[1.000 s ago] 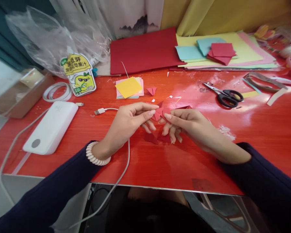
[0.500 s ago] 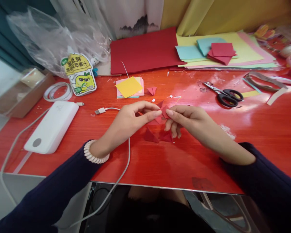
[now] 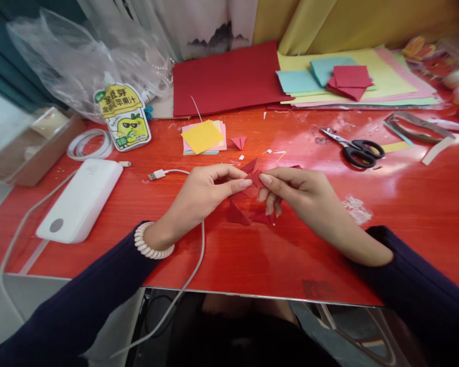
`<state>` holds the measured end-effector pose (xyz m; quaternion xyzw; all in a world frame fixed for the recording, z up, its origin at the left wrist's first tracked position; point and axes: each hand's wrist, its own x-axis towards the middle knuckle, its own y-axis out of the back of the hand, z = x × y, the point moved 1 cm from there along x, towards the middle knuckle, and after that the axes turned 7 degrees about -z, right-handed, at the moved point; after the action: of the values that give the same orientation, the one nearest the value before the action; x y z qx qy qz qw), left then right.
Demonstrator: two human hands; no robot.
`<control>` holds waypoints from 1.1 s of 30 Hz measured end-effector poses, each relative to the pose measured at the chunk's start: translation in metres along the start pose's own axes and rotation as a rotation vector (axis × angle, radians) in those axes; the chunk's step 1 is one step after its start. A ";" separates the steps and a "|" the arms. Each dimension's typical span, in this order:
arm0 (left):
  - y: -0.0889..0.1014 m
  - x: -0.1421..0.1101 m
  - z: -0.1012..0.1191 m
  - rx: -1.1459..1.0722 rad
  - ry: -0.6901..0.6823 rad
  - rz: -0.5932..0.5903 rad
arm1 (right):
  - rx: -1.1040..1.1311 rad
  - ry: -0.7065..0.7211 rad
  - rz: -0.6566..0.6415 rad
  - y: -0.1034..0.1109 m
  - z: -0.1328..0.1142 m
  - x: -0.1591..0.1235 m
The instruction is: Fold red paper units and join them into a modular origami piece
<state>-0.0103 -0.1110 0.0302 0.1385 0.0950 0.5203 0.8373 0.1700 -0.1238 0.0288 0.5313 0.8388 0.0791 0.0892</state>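
Through the head view I have the left hand (image 3: 210,191) and the right hand (image 3: 306,191) each pinching, thumb against forefinger, a folded red paper (image 3: 256,178) held between them above the middle of the desk (image 3: 283,265). I judge it very light, crisp at the creases, easily crushed or torn; I'd hold it by its layered edges, with gentle fingertip pressure. Just nearer lie a left red triangle (image 3: 237,213) and a right red triangle (image 3: 263,218). Farther out sit a small red fold (image 3: 238,143), paper squares (image 3: 202,136) to its left, and scissors (image 3: 357,153) on the right. A white power bank (image 3: 82,201) lies far left.
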 end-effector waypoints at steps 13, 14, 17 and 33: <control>0.000 -0.002 0.003 0.007 0.006 -0.006 | 0.036 0.020 0.087 -0.001 -0.004 -0.001; 0.000 -0.002 0.003 0.017 0.008 -0.005 | 0.029 0.019 0.093 -0.002 -0.004 -0.001; 0.000 -0.003 0.004 0.060 0.010 0.000 | 0.011 0.021 0.112 -0.004 -0.001 -0.003; 0.001 -0.003 0.006 0.158 0.035 0.008 | -0.179 0.043 0.091 -0.005 0.005 -0.007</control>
<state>-0.0104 -0.1144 0.0363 0.1954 0.1496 0.5168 0.8200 0.1694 -0.1318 0.0236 0.5571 0.8050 0.1688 0.1145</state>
